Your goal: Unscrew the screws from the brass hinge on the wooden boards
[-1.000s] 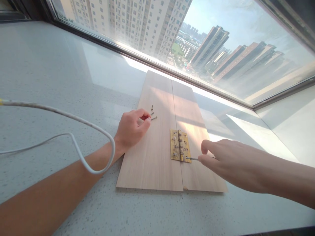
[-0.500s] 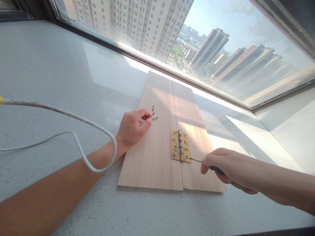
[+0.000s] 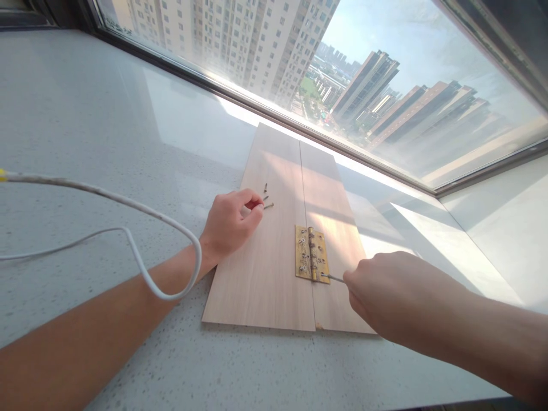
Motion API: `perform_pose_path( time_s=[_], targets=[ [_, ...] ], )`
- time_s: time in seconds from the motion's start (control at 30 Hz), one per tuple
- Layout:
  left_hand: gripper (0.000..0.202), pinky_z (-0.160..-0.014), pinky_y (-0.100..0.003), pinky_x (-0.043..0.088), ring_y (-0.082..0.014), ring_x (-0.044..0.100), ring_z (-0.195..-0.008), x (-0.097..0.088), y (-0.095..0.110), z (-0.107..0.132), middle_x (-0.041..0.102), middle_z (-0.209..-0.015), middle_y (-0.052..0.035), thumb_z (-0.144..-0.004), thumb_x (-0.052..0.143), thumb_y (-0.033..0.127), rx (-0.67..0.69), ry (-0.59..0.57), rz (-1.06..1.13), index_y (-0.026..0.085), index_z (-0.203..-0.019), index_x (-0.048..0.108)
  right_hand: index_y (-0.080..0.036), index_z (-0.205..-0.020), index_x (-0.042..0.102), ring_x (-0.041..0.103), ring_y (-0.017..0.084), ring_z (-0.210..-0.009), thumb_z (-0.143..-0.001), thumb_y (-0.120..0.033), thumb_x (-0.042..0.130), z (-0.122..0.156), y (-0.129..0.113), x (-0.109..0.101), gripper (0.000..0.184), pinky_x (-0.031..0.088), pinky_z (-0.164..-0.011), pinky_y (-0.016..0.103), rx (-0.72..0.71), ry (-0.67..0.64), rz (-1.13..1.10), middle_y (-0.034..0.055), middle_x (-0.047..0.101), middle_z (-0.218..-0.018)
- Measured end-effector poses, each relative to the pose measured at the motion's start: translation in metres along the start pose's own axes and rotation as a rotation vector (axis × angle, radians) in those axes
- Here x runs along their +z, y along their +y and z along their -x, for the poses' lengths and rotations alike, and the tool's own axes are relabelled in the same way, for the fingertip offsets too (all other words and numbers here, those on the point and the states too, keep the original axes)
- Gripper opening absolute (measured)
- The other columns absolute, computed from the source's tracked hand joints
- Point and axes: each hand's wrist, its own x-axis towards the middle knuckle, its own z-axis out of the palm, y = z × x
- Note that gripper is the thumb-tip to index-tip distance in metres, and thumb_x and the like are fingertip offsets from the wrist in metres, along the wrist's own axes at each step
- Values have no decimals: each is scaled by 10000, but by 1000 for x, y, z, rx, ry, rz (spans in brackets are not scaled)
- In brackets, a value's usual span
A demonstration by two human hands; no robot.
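Note:
A brass hinge [image 3: 313,254] lies across the seam between two pale wooden boards [image 3: 261,274]. Several screws stand in its left leaf, and one sits at the bottom of the right leaf. My right hand [image 3: 385,291] is wrapped round a screwdriver [image 3: 337,278]; its shaft reaches that lower right screw, and my fist hides the handle. My left hand [image 3: 235,220] rests over the left board with thumb and finger pinched together. Its fingertips meet the end of a loose screw [image 3: 269,205], with two more screws [image 3: 266,188] just beyond. Whatever is inside the pinch is hidden.
The boards lie on a speckled white sill [image 3: 162,348]. A white cable [image 3: 169,220] loops in front of my left forearm. Behind the boards runs a dark window frame [image 3: 240,103], with tall buildings outside. A pale wall [image 3: 505,222] stands at the right.
My right hand has rolled over, so its back now covers the dark screwdriver handle that showed before. The screwdriver tip stays at the same screw. My left hand keeps its pinch in place.

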Motion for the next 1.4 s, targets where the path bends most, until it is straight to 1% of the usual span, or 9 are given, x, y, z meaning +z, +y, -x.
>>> perform_pose_path(
  time_s=[0.17, 0.3, 0.5, 0.73, 0.9, 0.97, 1.07, 1.2, 1.4],
  targets=[
    [116, -698, -285, 453, -162, 618, -706, -1, 0, 0, 690, -757, -12, -792, 530, 205, 20, -2, -10, 179, -758, 638, -193, -555, 576, 493, 179, -410, -582, 67, 536, 1, -1, -11, 264, 219, -419, 282, -213, 65, 207, 21, 528, -484],
    [121, -663, -269, 453, -162, 615, -708, 0, -2, 0, 687, -763, -14, -793, 528, 212, 50, 2, -33, 179, -770, 642, -188, -614, 596, 495, 172, -436, -624, 55, 545, 1, 7, -5, 249, 191, -441, 277, -182, 141, 209, 36, 569, -545],
    [136, -611, -247, 434, -156, 605, -707, 1, -2, 0, 677, -749, -6, -803, 523, 233, 39, -21, -47, 177, -779, 644, -203, -684, 553, 468, 169, -444, -814, -161, 457, 5, 11, 12, 167, 166, -438, 289, 37, 267, -73, 25, 559, -561],
    [132, -603, -243, 416, -117, 551, -585, 1, 0, 2, 667, -718, 11, -799, 546, 251, 9, -14, -96, 178, -775, 653, -233, -766, 636, 565, 196, -622, -842, -372, 462, 11, 17, 7, 234, 353, -499, 285, 222, 194, -623, 54, 641, -756],
    [129, -613, -243, 415, -114, 552, -589, 1, -1, 2, 666, -725, 11, -798, 548, 250, 16, -12, -92, 178, -775, 653, -202, -613, 538, 505, 162, -532, -858, -334, 379, 6, 20, 6, 321, 327, -456, 274, 254, 51, -765, 50, 591, -645],
    [128, -617, -245, 416, -116, 552, -593, 1, -2, 1, 663, -719, 11, -797, 550, 246, 16, -13, -82, 174, -772, 653, -197, -537, 440, 435, 135, -468, -852, -296, 360, 5, 18, 7, 339, 283, -431, 268, 245, 38, -726, 27, 529, -556],
    [133, -608, -245, 416, -118, 548, -587, 2, -2, 1, 665, -713, 9, -799, 545, 238, 18, -13, -67, 169, -773, 656, -196, -505, 377, 354, 122, -425, -835, -268, 372, 5, 12, 11, 338, 215, -420, 278, 204, 109, -492, 16, 468, -488],
    [145, -583, -243, 419, -128, 560, -593, 2, -2, 1, 671, -710, -3, -798, 535, 237, 22, -12, -54, 163, -774, 658, -203, -519, 439, 330, 128, -413, -814, -215, 400, 5, 10, 21, 298, 157, -434, 293, 45, 211, -173, 19, 488, -463],
    [144, -565, -236, 425, -148, 593, -658, 1, -2, 1, 677, -720, -10, -796, 531, 232, 32, -11, -47, 164, -773, 656, -197, -641, 546, 372, 127, -366, -701, -73, 516, 4, 23, 21, 141, 129, -434, 274, -255, 253, 131, 15, 532, -471]
  ],
)
